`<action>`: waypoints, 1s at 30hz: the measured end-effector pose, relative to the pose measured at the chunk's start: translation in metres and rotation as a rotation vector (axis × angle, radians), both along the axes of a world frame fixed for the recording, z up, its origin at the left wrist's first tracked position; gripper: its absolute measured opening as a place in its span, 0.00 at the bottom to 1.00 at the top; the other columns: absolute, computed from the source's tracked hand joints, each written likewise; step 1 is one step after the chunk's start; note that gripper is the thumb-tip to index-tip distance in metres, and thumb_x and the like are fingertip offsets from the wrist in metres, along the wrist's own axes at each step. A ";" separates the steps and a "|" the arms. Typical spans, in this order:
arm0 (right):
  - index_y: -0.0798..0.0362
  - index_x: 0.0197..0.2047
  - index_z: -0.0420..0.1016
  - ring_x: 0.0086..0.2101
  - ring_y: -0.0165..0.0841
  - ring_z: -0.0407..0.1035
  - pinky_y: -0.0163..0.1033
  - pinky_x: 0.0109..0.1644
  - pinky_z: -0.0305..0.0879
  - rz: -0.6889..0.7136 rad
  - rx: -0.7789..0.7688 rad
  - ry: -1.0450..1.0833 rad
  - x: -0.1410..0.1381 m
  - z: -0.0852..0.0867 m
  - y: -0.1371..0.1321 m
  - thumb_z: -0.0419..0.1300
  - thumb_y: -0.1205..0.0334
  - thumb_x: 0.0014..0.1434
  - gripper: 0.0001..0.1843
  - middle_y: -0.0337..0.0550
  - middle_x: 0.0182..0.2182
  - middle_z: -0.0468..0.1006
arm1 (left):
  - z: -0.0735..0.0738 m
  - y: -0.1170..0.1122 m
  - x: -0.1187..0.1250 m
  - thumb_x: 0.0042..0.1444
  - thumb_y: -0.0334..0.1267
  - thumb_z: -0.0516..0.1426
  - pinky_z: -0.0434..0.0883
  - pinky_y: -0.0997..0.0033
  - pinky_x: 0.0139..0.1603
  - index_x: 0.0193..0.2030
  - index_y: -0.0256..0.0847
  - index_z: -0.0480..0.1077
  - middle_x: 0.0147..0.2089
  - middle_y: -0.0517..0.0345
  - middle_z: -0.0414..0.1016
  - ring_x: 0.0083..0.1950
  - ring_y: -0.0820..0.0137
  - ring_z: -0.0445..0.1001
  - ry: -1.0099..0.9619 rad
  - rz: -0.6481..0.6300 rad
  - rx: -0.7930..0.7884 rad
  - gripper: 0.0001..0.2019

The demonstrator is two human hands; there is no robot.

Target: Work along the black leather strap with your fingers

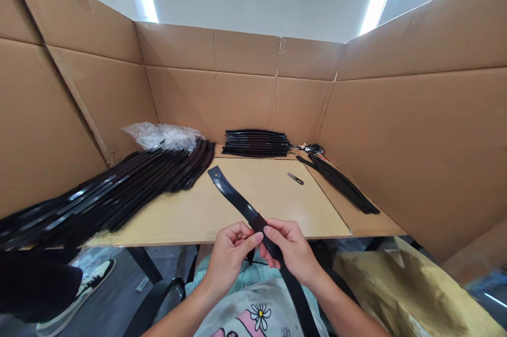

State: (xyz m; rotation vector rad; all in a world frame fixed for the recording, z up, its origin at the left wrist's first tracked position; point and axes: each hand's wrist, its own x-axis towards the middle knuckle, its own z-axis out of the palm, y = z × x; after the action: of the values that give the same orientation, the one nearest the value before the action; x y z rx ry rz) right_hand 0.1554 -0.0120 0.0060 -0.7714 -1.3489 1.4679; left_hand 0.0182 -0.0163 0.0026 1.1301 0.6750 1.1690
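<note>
Between the fingers (277, 232), black strap (234, 195)

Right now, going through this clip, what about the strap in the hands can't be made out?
Head view:
- Black strap: the part held by the left hand and right hand is hidden by the fingers.
- Its lower end: cut off by the bottom edge.
- Small dark cluster beyond the strap pile: too small to identify.
</note>
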 end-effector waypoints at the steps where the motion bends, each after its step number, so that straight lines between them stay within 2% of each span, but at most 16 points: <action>1: 0.60 0.29 0.73 0.13 0.22 0.59 0.26 0.13 0.51 -0.009 -0.002 0.000 0.000 -0.001 0.000 0.58 0.50 0.56 0.19 0.37 0.16 0.69 | 0.000 0.000 0.000 0.50 0.44 0.62 0.67 0.71 0.23 0.24 0.39 0.62 0.19 0.60 0.73 0.19 0.67 0.73 0.002 0.001 -0.001 0.15; 6: 0.60 0.29 0.74 0.13 0.22 0.58 0.27 0.13 0.49 -0.022 -0.014 0.001 -0.001 -0.002 0.001 0.59 0.50 0.56 0.19 0.36 0.16 0.69 | -0.002 0.001 0.000 0.50 0.43 0.62 0.66 0.72 0.22 0.24 0.39 0.62 0.19 0.60 0.73 0.18 0.68 0.73 0.023 0.016 0.004 0.14; 12: 0.60 0.27 0.74 0.15 0.24 0.62 0.29 0.16 0.55 -0.011 -0.032 0.032 -0.002 -0.001 0.001 0.56 0.48 0.57 0.22 0.41 0.18 0.73 | -0.001 0.003 0.000 0.50 0.42 0.62 0.68 0.70 0.24 0.23 0.40 0.61 0.18 0.63 0.70 0.19 0.67 0.74 -0.039 0.003 -0.012 0.15; 16: 0.61 0.22 0.73 0.14 0.23 0.60 0.29 0.17 0.54 -0.028 -0.044 0.020 -0.001 0.000 0.000 0.54 0.45 0.58 0.27 0.42 0.16 0.71 | 0.002 0.001 0.000 0.48 0.42 0.63 0.62 0.75 0.19 0.22 0.39 0.61 0.17 0.63 0.70 0.17 0.71 0.71 -0.028 0.026 -0.022 0.16; 21: 0.60 0.23 0.72 0.14 0.23 0.59 0.29 0.17 0.53 -0.040 -0.018 0.015 -0.001 -0.001 0.000 0.55 0.45 0.58 0.26 0.41 0.17 0.71 | 0.005 0.000 0.000 0.48 0.41 0.64 0.53 0.78 0.14 0.21 0.39 0.62 0.17 0.62 0.72 0.12 0.80 0.60 -0.014 0.051 -0.007 0.16; 23: 0.60 0.22 0.71 0.14 0.22 0.58 0.28 0.16 0.52 -0.053 -0.018 0.009 -0.002 -0.002 0.000 0.55 0.45 0.58 0.26 0.40 0.16 0.69 | 0.004 0.000 0.000 0.48 0.41 0.63 0.54 0.78 0.15 0.21 0.39 0.61 0.17 0.61 0.73 0.13 0.79 0.61 -0.014 0.051 0.007 0.16; 26: 0.60 0.21 0.71 0.13 0.22 0.57 0.28 0.15 0.50 -0.068 -0.021 0.004 -0.003 -0.002 -0.001 0.55 0.45 0.58 0.27 0.39 0.15 0.68 | 0.002 -0.001 -0.001 0.49 0.41 0.63 0.61 0.76 0.18 0.21 0.39 0.62 0.18 0.60 0.74 0.16 0.75 0.68 -0.001 0.059 0.023 0.15; 30: 0.60 0.24 0.74 0.16 0.23 0.60 0.29 0.17 0.53 -0.040 -0.035 0.055 -0.003 -0.002 0.002 0.57 0.45 0.57 0.25 0.41 0.18 0.71 | -0.001 0.000 -0.001 0.50 0.40 0.62 0.70 0.70 0.25 0.22 0.38 0.63 0.19 0.61 0.73 0.20 0.69 0.73 0.007 0.084 0.015 0.14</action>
State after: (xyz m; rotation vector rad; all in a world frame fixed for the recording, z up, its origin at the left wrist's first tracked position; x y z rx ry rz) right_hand 0.1526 -0.0104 0.0041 -0.7706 -1.2629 1.4740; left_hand 0.0175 -0.0158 0.0020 1.1278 0.7261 1.2438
